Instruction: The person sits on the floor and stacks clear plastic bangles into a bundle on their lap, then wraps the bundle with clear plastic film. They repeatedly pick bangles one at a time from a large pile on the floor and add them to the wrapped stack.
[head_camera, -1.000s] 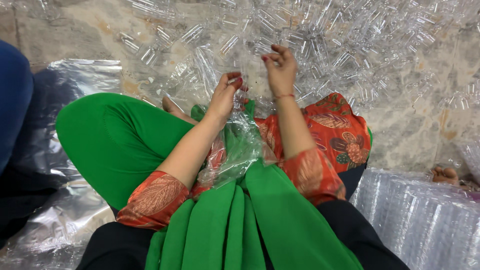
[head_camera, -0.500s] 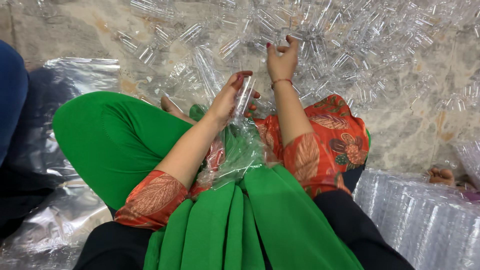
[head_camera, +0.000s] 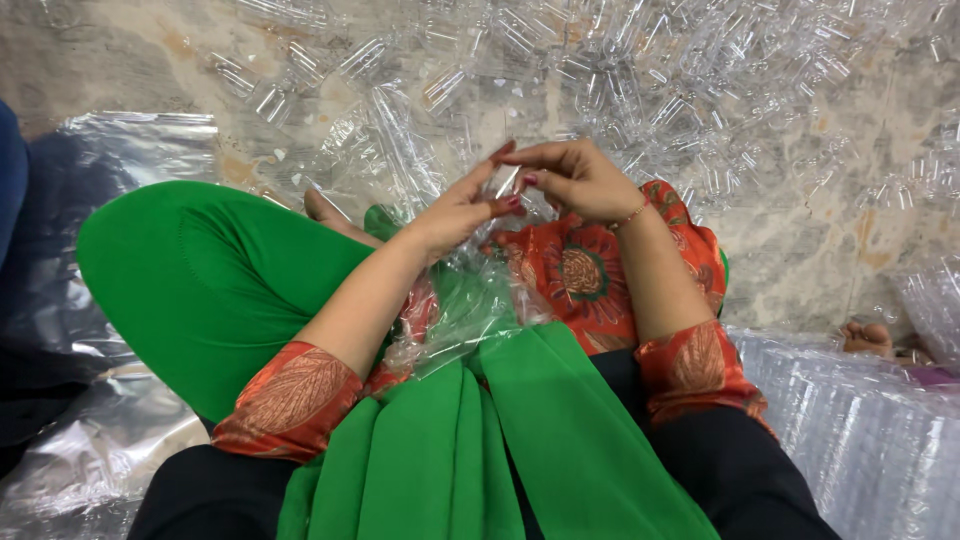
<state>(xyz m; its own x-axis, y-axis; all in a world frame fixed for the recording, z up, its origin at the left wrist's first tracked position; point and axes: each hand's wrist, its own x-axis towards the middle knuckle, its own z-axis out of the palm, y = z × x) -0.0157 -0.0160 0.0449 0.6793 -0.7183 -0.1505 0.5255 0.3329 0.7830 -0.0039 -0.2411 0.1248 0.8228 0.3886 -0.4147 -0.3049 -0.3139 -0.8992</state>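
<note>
I sit cross-legged on the floor in green trousers. My left hand (head_camera: 455, 212) and my right hand (head_camera: 578, 180) meet above my lap, fingertips together, pinching a small clear plastic tube (head_camera: 510, 183) that is hard to make out. A crumpled clear plastic bag (head_camera: 470, 310) lies in my lap just below the hands. Many more clear plastic tubes (head_camera: 640, 70) lie scattered on the stone floor in front of me.
A shiny plastic sheet (head_camera: 110, 150) covers the floor at left, beside another person's blue sleeve (head_camera: 10, 180). Packed rows of clear tubes (head_camera: 880, 440) lie at lower right, with another person's foot (head_camera: 868, 336) behind them. My bare foot (head_camera: 325, 210) shows by my knee.
My right hand has pulled back from the scattered tubes toward my lap. My left hand has lowered, and the two hands now meet fingertip to fingertip.
</note>
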